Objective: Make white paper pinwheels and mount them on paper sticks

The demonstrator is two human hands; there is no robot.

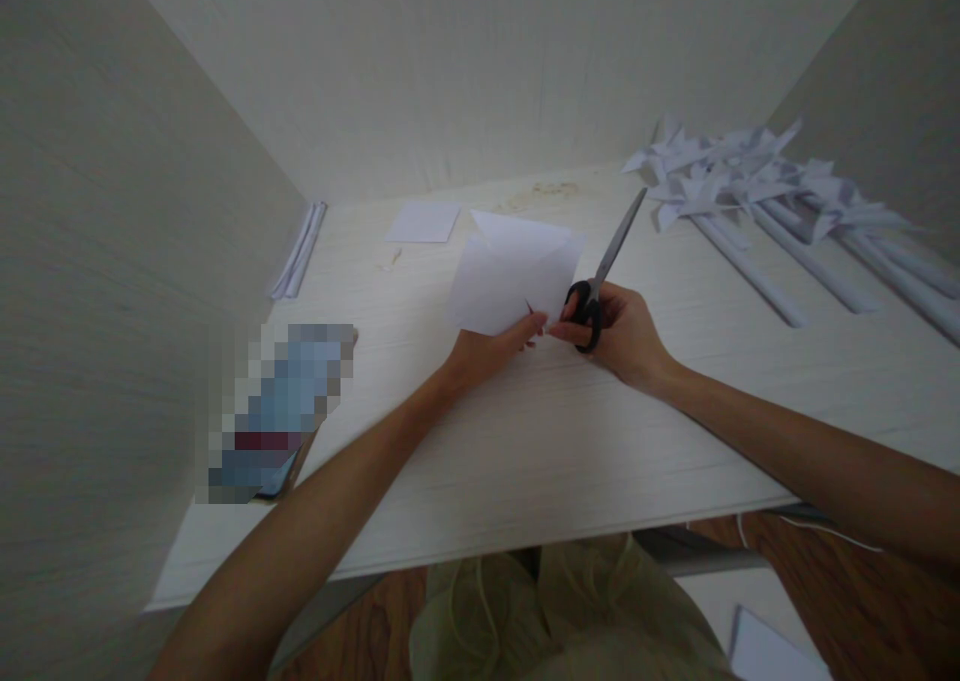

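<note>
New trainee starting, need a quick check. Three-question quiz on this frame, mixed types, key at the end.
1. Which hand holds the scissors?
2. True or false: the white pinwheels lie on the right side of the table.
3. Fill in: the left hand holds a white ____.

Key:
1. The right hand.
2. True.
3. Paper sheet.
</note>
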